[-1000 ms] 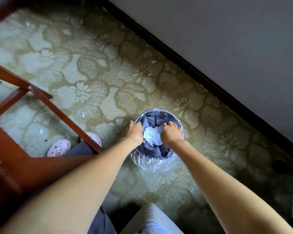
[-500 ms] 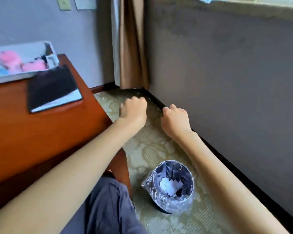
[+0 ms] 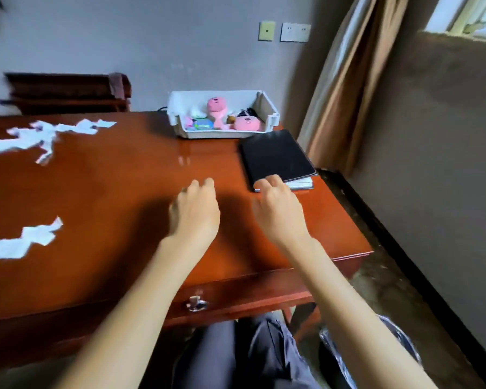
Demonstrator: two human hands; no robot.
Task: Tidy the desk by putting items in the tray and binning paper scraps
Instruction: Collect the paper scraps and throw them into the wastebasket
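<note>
My left hand (image 3: 195, 213) and my right hand (image 3: 278, 211) hover side by side over the right part of the red-brown desk (image 3: 118, 209), both empty with fingers loosely curled and apart. White paper scraps (image 3: 47, 134) lie at the desk's far left, and more scraps (image 3: 26, 242) lie at the near left. A white tray (image 3: 222, 133) at the back of the desk holds pink plush toys (image 3: 246, 123) and small items. The plastic-lined bin (image 3: 404, 343) stands on the floor at lower right, mostly hidden by my right forearm.
A black notebook (image 3: 275, 157) lies on the desk just beyond my right hand. A drawer knob (image 3: 195, 303) sits on the desk front. A dark wooden chair back (image 3: 68, 92) stands behind the desk. A curtain (image 3: 348, 88) hangs at the right.
Both hands have left the bin on the floor and risen over the desk. My view has swung up and left from the bin to the desk top.
</note>
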